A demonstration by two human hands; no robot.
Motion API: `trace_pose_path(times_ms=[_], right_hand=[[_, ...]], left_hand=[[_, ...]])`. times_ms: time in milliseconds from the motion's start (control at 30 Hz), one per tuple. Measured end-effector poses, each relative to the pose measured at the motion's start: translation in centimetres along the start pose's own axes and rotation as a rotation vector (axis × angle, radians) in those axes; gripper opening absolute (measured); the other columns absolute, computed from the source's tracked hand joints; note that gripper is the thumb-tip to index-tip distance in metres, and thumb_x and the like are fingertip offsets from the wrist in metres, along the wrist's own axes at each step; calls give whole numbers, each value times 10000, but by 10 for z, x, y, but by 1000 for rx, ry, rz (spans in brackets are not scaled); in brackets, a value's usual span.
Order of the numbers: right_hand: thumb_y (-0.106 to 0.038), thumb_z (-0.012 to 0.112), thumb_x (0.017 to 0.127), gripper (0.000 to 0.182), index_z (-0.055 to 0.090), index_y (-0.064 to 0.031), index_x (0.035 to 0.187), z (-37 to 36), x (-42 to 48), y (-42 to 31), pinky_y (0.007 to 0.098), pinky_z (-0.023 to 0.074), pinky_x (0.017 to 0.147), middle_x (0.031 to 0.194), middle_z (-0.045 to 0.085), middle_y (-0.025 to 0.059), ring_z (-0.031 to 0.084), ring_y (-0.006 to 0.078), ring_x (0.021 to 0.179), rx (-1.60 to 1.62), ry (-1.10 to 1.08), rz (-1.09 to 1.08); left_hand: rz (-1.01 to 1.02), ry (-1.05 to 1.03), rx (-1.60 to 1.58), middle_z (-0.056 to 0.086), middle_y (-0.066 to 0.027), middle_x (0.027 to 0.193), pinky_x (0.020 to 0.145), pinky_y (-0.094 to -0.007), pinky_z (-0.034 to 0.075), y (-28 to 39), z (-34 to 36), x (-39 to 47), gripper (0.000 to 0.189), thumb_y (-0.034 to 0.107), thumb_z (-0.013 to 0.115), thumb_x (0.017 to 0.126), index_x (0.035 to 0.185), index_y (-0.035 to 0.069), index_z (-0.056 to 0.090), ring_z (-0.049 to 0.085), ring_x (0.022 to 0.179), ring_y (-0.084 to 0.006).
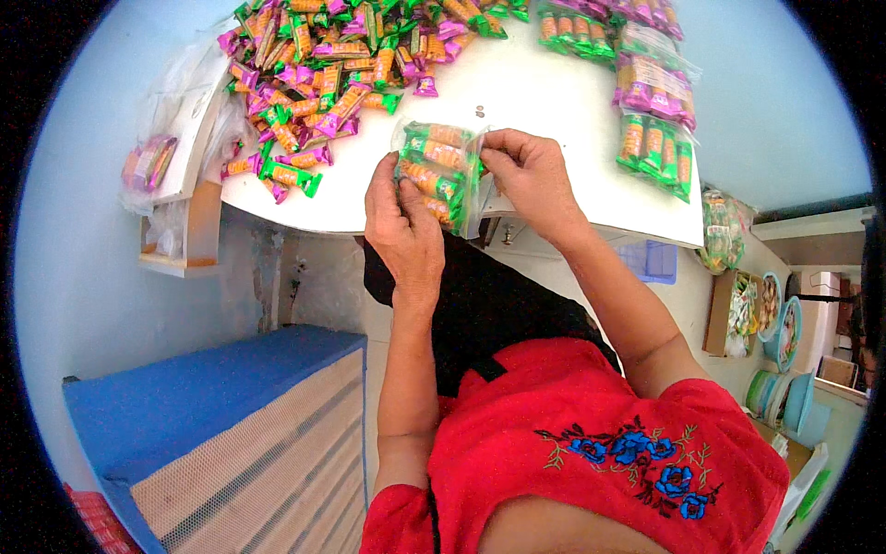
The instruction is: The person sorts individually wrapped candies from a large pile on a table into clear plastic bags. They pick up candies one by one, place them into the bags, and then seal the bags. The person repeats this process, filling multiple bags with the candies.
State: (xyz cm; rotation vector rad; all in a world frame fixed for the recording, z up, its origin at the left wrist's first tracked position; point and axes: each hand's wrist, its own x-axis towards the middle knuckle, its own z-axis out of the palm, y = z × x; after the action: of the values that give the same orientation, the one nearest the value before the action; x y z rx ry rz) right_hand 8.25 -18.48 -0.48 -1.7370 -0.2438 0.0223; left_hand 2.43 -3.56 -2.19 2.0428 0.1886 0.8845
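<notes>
A clear plastic zip bag [436, 176] holds several green-and-orange wrapped snack packets in a row. My left hand [405, 221] grips its left side, with the thumb on the front. At the bag's upper right edge, my right hand [529, 176] pinches the zip strip between thumb and fingers. The bag is held over the near edge of the white table [526, 90]. A loose pile of wrapped snack packets [332, 83], purple and green, covers the table's far left. Filled bags with green packets [654, 152] and with purple packets [654, 83] lie along the right side.
A white shelf with plastic bags [183, 138] stands left of the table. Below it is a blue-topped mesh-fronted rack [221, 388]. A purple plastic basket [651, 262] sits under the table. Rightward are a cardboard box [732, 311] and blue basins [789, 332].
</notes>
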Motion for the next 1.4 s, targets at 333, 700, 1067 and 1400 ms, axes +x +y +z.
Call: trace_pose_path(times_ms=[333, 700, 1067, 1400], right_hand=[[-47, 589, 892, 187, 693, 32, 1026, 1, -1, 5, 277, 473, 646, 803, 684, 91, 601, 123, 685, 42, -38, 46], [-13, 545, 932, 184, 705, 17, 1017, 1, 2, 1, 206, 339, 494, 696, 586, -27, 439, 25, 555, 78, -105, 101], [-23, 513, 903, 234, 700, 18, 1037, 6, 0, 3, 302, 506, 668, 756, 688, 95, 585, 104, 686, -73, -142, 22], [-47, 528, 889, 237, 699, -36, 1053, 7, -1, 2, 352, 519, 704, 764, 657, 207, 656, 218, 679, -202, -121, -23]], left_hand=[[57, -2, 54, 612, -236, 1190, 923, -450, 485, 0, 1, -2, 329, -30, 507, 905, 1228, -45, 564, 594, 1090, -400], [54, 6, 79, 614, -238, 1193, 941, -446, 475, -2, 5, -3, 332, -30, 487, 911, 1233, -47, 565, 594, 1098, -398], [126, 63, 61, 547, -253, 1317, 1023, -452, 425, -6, 7, -5, 334, 52, 442, 964, 1269, -11, 565, 524, 1224, -407], [243, 31, 279, 485, -254, 1384, 1077, -483, 372, 3, 5, -4, 330, 72, 466, 961, 1263, -6, 575, 441, 1304, -436]])
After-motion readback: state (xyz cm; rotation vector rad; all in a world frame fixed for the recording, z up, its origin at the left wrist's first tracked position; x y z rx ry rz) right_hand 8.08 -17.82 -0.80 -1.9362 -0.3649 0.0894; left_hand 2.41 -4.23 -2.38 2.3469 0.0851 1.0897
